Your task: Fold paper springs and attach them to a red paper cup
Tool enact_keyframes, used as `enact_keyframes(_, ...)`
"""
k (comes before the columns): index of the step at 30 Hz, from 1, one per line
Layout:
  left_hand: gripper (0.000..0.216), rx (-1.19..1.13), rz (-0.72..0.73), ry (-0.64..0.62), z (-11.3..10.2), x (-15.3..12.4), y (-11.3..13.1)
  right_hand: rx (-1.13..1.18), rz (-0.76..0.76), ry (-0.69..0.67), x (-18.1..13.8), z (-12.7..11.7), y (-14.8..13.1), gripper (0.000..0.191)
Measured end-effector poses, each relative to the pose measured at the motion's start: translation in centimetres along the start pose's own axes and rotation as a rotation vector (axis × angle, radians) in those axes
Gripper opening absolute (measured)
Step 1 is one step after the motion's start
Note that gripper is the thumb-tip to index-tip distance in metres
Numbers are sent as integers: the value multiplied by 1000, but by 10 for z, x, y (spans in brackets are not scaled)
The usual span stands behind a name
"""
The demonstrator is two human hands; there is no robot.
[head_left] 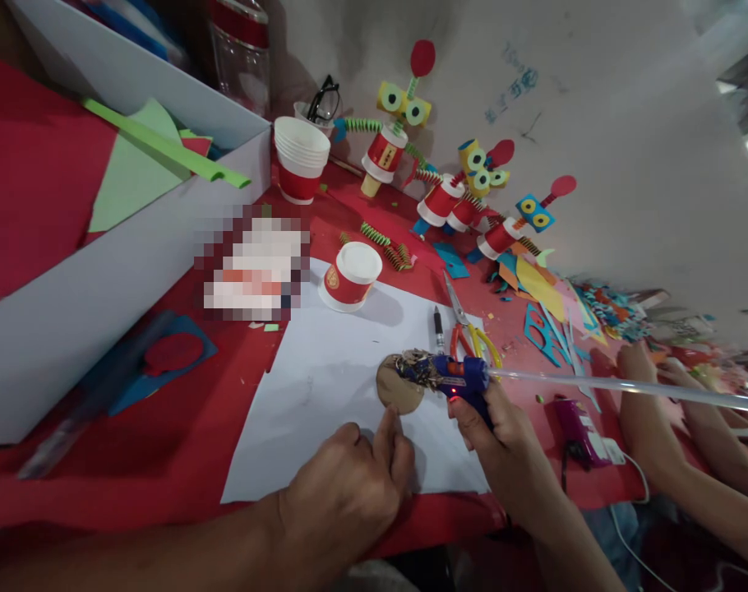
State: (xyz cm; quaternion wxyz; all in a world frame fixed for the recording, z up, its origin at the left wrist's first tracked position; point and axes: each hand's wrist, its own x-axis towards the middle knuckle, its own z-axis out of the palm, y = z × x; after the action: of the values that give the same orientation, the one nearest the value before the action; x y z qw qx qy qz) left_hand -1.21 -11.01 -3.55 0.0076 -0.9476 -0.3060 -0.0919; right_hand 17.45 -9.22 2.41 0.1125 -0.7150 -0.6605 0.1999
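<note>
My right hand (510, 444) is wrapped round the handle of a blue hot glue gun (464, 376), a red light glowing on it. A long clear glue stick (596, 382) sticks out of its back end. The gun's nozzle, crusted with dark residue, lies over a brown paper disc (390, 390) on a white sheet (288, 419). My left hand (355, 477) has its fingers curled, with the index fingertip pressing the disc's lower edge. Behind the disc stands an upside-down red and white paper cup (353, 278). A black pen (439, 329) and scissors (466, 325) lie beyond the gun.
Paper-cup figures (386, 152) stand along the wall. Stacked cups (301, 156) are near a white box (133, 263) at left. Paper scraps (540, 288) and a purple power strip (580, 432) lie at right, near another person's arms (651, 427). A blue cutout (182, 353) lies at left.
</note>
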Motion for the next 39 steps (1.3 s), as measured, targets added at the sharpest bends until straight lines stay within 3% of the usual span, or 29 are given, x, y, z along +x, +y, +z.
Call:
enact_keyframes(4, 32, -13, 29, 58, -2, -3, 0, -7, -27, -2, -2, 0, 0, 31)
enact_keyframes(11, 23, -106, 312, 268, -7, -10, -1, -12, -61, -3, -4, -1, -2, 28)
enact_keyframes(15, 13, -226, 400, 303, -7, -15, -1, -11, -80, -14, -6, -1, -3, 28)
enact_keyframes(20, 14, -574, 503, 215, 9, -19, 5, -37, -113, -6, -9, -1, -2, 28)
enact_keyframes(29, 10, -843, 641, 48, 62, -5, 27, -81, -105, -24, -22, -4, 3, 29)
enact_keyframes(35, 12, -925, 652, -81, 67, -6, 30, -97, -119, -15, -25, -4, 2, 31)
enact_keyframes(39, 11, -933, 665, -90, 64, -11, 25, -106, -148, 16, -28, -4, 4, 32)
